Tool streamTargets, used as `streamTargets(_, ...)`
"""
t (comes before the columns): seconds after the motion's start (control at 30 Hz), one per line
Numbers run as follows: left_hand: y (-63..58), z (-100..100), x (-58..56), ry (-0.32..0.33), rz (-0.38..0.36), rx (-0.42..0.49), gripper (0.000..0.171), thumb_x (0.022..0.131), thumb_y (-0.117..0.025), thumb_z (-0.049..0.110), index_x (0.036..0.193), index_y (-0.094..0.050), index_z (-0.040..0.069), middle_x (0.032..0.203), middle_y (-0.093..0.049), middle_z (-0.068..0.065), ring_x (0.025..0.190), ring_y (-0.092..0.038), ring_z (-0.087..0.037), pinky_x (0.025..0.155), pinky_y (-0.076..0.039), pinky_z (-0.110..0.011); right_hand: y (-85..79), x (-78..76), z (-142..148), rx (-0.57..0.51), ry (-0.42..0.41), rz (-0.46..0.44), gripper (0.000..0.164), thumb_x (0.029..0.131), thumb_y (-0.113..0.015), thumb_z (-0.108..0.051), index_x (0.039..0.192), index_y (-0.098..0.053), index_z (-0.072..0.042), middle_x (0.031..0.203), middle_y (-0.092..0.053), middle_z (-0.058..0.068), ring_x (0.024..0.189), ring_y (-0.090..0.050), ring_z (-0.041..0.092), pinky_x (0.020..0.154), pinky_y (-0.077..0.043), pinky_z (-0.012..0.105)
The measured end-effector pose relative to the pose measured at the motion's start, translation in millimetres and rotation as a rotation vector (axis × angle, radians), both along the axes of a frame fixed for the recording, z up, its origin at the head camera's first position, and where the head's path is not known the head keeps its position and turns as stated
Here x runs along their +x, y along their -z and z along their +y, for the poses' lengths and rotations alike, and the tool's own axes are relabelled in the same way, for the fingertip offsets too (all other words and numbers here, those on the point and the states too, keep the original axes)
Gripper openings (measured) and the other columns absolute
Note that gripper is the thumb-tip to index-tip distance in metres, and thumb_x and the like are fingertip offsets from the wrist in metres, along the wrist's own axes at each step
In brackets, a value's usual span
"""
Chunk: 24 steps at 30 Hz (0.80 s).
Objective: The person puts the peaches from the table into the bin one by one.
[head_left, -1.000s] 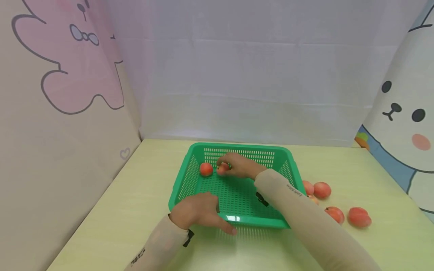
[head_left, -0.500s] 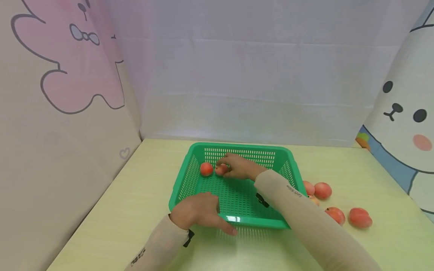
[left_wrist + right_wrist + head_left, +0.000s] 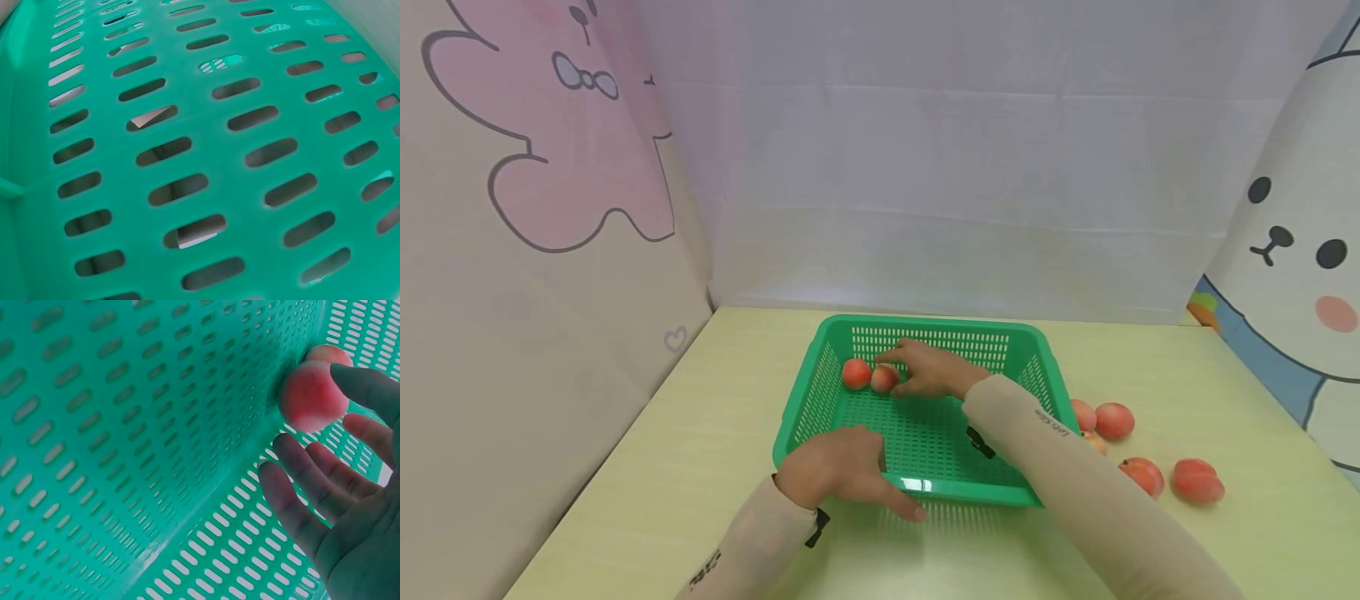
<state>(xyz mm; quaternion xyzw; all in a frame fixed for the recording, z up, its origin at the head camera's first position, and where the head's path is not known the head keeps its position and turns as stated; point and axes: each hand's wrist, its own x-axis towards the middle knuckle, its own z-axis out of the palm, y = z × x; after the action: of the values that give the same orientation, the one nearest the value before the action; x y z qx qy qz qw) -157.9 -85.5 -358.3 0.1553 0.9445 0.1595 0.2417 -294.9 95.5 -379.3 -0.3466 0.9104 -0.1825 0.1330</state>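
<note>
In the head view, my left hand [image 3: 838, 467] holds the near left rim of a green plastic basket [image 3: 985, 492], its thumb outside the front wall. The fingertips inside are hidden; the left wrist view has only perforated basket plastic [image 3: 206, 150]. Inside the basket, my right hand [image 3: 928, 369] is beside a peach [image 3: 884, 379], with thumb and fingers spread apart. The right wrist view puts the peach [image 3: 312, 397] near the thumb tip, the other fingers [image 3: 300, 519] loosely extended. Left of it lies another peach [image 3: 856, 374], close to the basket's far left corner.
Several more peaches [image 3: 1115, 422] lie on the pale wooden table [image 3: 700, 433] right of the basket, some partly behind my right sleeve [image 3: 1075, 467]. A white cloth [image 3: 955, 192] hangs behind the table, with printed cartoon walls at both sides.
The peach by my right hand has shifted left, closer to the other peach, and out from between the fingers, which have spread. My left hand and the basket have stayed still.
</note>
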Motion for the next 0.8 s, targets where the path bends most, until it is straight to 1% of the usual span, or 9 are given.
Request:
streamTargets(0.1,0.0,-0.3,0.0,0.002,0.006,0.001,0.066,0.065,-0.083,0.080,0.072,-0.064,0.017,0.068,-0.055,0.006,0.065,-0.052,-0.012,0.059,-0.046,-0.033,-0.4,-0.1,0.7,-0.009,-0.011,0.010,0.058,0.102,-0.076,-0.021,0.156,-0.055,-0.012,0.148,-0.054,0.016,0.106,-0.062,0.025,0.098,-0.053,0.048)
streamTargets(0.3,0.1,0.1,0.0,0.005,0.010,0.003,0.066,0.064,-0.083,0.080,0.070,-0.063,0.017,0.066,-0.054,0.007,0.064,-0.052,-0.010,0.059,-0.046,-0.032,0.0,-0.5,1.8,-0.017,-0.027,0.025,0.057,0.104,-0.074,-0.028,0.155,-0.056,-0.010,0.146,-0.057,0.015,0.107,-0.061,0.024,0.099,-0.052,0.047)
streamTargets(0.47,-0.3,0.0,-0.1,0.013,0.013,-0.004,0.066,0.064,-0.082,0.080,0.069,-0.063,0.017,0.066,-0.052,0.007,0.064,-0.051,-0.011,0.058,-0.045,-0.032,-1.9,-1.3,0.8,-0.017,-0.022,0.023,0.055,0.102,-0.075,-0.023,0.153,-0.057,-0.009,0.148,-0.057,0.016,0.105,-0.063,0.024,0.097,-0.053,0.047)
streamTargets(0.57,-0.1,-0.4,-0.3,0.015,0.013,0.000,0.066,0.064,-0.082,0.080,0.067,-0.061,0.018,0.063,-0.049,0.008,0.062,-0.048,-0.010,0.057,-0.043,-0.032,-3.2,-1.6,0.7,-0.019,-0.015,0.016,0.056,0.101,-0.075,-0.020,0.153,-0.057,-0.009,0.149,-0.056,0.016,0.105,-0.063,0.025,0.097,-0.054,0.047)
streamTargets(0.6,0.0,-0.3,-0.4,0.015,0.012,0.003,0.067,0.064,-0.083,0.080,0.066,-0.059,0.018,0.062,-0.047,0.008,0.061,-0.047,-0.010,0.056,-0.042,-0.031,-3.7,-1.5,0.8,-0.022,-0.015,0.017,0.056,0.101,-0.075,-0.021,0.153,-0.057,-0.008,0.149,-0.056,0.017,0.107,-0.063,0.026,0.098,-0.053,0.048)
streamTargets(0.67,0.5,-0.3,-0.5,0.013,0.010,0.008,0.067,0.064,-0.083,0.080,0.064,-0.058,0.018,0.061,-0.045,0.009,0.061,-0.045,-0.010,0.056,-0.041,-0.031,-5.2,-1.0,1.3,-0.025,-0.010,0.023,0.058,0.103,-0.075,-0.027,0.154,-0.056,-0.008,0.152,-0.054,0.017,0.122,-0.061,0.032,0.105,-0.051,0.052)
streamTargets(0.73,1.0,-0.6,-0.5,0.010,0.010,0.010,0.067,0.063,-0.083,0.080,0.065,-0.058,0.018,0.062,-0.045,0.009,0.061,-0.045,-0.010,0.056,-0.041,-0.031,-7.8,-0.5,2.0,-0.027,-0.006,0.038,0.059,0.104,-0.074,-0.031,0.155,-0.055,-0.008,0.155,-0.052,0.019,0.134,-0.056,0.037,0.110,-0.047,0.055)
streamTargets(0.8,1.3,-0.6,-0.3,0.005,0.005,0.012,0.067,0.063,-0.083,0.081,0.067,-0.059,0.018,0.063,-0.047,0.008,0.062,-0.047,-0.010,0.057,-0.042,-0.031,-11.4,1.0,2.4,-0.026,0.009,0.061,0.060,0.104,-0.072,-0.034,0.156,-0.054,-0.010,0.158,-0.049,0.019,0.143,-0.050,0.039,0.113,-0.044,0.058)
